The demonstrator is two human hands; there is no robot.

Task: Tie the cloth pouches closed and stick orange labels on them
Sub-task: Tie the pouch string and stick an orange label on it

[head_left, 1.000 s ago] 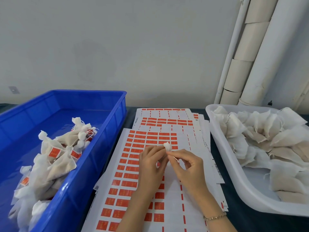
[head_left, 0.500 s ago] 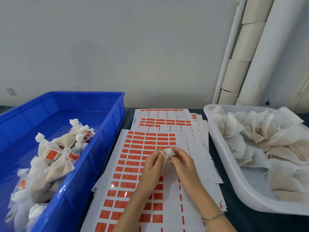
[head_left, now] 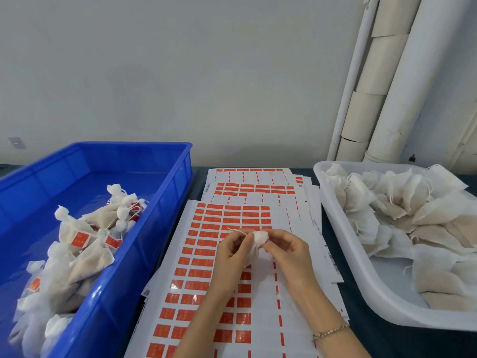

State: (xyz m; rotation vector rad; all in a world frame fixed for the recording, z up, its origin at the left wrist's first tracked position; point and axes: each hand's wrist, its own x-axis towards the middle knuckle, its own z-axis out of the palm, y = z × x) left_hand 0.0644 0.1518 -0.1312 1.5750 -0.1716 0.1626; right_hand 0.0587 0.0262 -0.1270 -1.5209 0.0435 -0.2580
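Observation:
A small white cloth pouch (head_left: 259, 239) is held between both hands above the top sheet of orange labels (head_left: 206, 244). My left hand (head_left: 231, 254) pinches the pouch's thin drawstring, which trails up and left from its gathered neck. My right hand (head_left: 290, 250) grips the pouch's puffed top from the right with curled fingers. The pouch's lower body is mostly hidden between the hands.
A blue crate (head_left: 165, 192) at left holds several tied pouches bearing orange labels (head_left: 80, 240). A white tray (head_left: 335, 244) at right holds several untied pouches (head_left: 402, 210). More label sheets (head_left: 254, 188) lie behind. White pipes (head_left: 387, 99) stand at the back right.
The hands have drawn a little apart on the pouch, and the drawstring now shows stretched out to the left of its neck. The camera view shifted slightly.

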